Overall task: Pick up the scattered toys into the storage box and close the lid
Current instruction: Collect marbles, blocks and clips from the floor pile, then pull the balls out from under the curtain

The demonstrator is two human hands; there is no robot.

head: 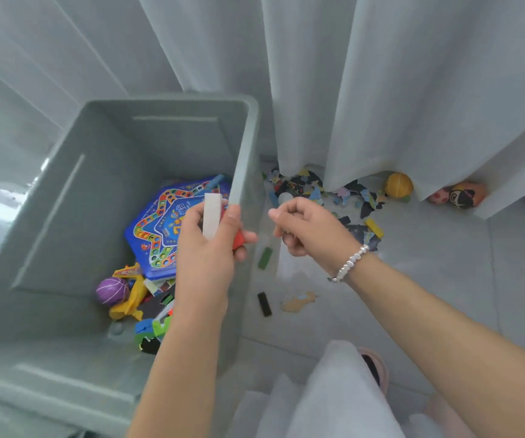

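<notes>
We look down on a grey storage box (49, 216), lid off and no lid in sight, standing on a pale floor (428, 273) against white curtains (413, 90).

Left hand (205, 248): held over the box's right wall, fingers (234, 222) clamped on a white block (212, 216) and a red block (239, 239). The white one stands upright in the grip; the red one is mostly hidden behind the thumb.

Right hand (305, 226): just to the right of the box rim, above the floor, fingers curled together. We cannot tell whether anything is inside the fist. A bead bracelet (351, 263) sits on that wrist.

Inside the box: a blue hexagonal game board (156, 235) leaning at the bottom, a purple ball (111, 290), yellow pieces (131, 298) beside the ball, and blue, green and black puzzle shapes (152, 333) nearer the camera.

On the floor, outside the box: a green block (265, 258) and a black block (264, 304) just beside the box wall, a tan flat cut-out (297, 301), a yellow block (374, 228), and a scatter of dark and coloured puzzle pieces (356, 197) along the curtain hem. A yellow-orange ball (398, 184) and an orange ball with a cartoon face (466, 194) lie partly under the curtain.
</notes>
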